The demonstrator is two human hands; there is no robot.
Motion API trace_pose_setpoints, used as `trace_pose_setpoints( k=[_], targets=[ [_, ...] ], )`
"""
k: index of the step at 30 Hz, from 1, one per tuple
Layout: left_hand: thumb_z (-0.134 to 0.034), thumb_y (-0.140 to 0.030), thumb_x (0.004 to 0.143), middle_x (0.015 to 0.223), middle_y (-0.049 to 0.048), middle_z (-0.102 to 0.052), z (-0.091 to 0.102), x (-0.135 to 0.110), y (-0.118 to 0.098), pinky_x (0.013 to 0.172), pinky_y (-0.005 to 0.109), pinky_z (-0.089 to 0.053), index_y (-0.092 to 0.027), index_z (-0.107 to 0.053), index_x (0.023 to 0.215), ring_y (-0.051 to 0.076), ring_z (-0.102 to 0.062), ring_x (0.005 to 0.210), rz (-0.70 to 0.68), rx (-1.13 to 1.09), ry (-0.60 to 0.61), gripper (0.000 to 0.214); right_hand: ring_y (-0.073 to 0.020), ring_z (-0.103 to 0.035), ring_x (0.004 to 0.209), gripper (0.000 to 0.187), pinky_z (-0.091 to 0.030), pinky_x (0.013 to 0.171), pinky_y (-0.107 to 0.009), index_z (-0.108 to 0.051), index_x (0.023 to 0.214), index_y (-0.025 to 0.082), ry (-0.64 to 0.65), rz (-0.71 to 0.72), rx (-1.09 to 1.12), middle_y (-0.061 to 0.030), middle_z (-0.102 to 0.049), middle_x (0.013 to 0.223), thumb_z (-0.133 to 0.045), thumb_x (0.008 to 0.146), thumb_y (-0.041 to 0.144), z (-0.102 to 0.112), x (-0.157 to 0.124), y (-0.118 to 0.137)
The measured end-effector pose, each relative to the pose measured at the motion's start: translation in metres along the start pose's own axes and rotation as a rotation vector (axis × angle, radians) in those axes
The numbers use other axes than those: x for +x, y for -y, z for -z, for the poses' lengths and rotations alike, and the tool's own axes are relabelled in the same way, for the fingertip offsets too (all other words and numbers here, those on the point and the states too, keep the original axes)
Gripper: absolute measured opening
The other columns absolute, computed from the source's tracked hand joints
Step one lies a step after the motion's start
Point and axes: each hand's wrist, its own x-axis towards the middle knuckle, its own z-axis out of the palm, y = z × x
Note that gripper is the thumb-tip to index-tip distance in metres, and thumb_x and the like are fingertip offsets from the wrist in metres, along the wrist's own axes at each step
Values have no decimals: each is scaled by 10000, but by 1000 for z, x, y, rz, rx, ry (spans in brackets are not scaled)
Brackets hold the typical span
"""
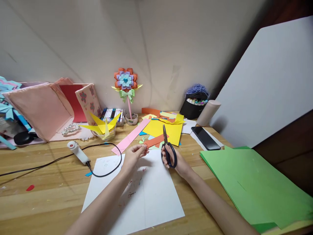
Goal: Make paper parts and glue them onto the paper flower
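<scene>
My left hand (135,156) pinches the end of an orange paper strip (154,141) just above a large white sheet (151,199) on the wooden desk. My right hand (176,160) grips black-handled scissors (167,145), blades pointing away from me and closed, right beside the strip. A yellow sheet (171,131) and a pink strip (130,136) lie just beyond the hands.
A white glue gun (77,151) with a black cord lies to the left. Green paper sheets (251,184) cover the right corner. A black phone (205,138), a marker case (194,106), a paper flower (126,81), a pink box (41,107) and a yellow paper star (102,125) stand behind.
</scene>
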Motion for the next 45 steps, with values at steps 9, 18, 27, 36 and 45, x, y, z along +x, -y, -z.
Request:
trace_pose_setpoints(
  k=[9, 18, 27, 36, 45],
  targets=[
    [-711, -329, 632, 732, 45, -658, -4, -12, -11, 772, 229, -465, -117, -681, 731, 113, -607, 724, 6, -26, 16, 236, -87, -543, 516, 626, -508, 564, -307, -483, 971, 184, 496, 26, 109, -23, -513, 846, -388, 704, 742, -29, -29, -27],
    [-712, -349, 608, 801, 80, -682, -5, -15, -11, 748, 238, -460, -118, -696, 772, 124, -605, 724, 20, 14, -68, 284, -76, -495, 478, 647, -495, 572, -314, -468, 911, 178, 482, -47, -8, 10, -474, 749, -367, 676, 772, -35, -38, -20],
    [-719, -373, 588, 823, 86, -686, -8, -20, -13, 668, 232, -435, -127, -711, 751, 122, -584, 679, 39, 96, -100, 295, -85, -493, 424, 667, -487, 556, -302, -454, 862, 184, 410, -101, -7, 52, -463, 606, -386, 628, 805, -38, -37, -20],
    [-699, -392, 609, 817, 115, -692, -8, -20, -11, 647, 241, -417, -116, -717, 753, 167, -598, 724, 20, 160, -102, 311, -81, -463, 373, 716, -472, 495, -282, -432, 829, 185, 386, -140, -60, 69, -446, 533, -349, 573, 848, -39, -39, -17],
    [-681, -433, 602, 820, 110, -696, -7, -18, -9, 622, 255, -357, -140, -709, 701, 201, -613, 746, 21, 228, -115, 311, -78, -430, 342, 724, -430, 435, -263, -422, 758, 188, 357, -164, -66, 70, -443, 508, -347, 529, 870, -39, -39, -19]
  ],
)
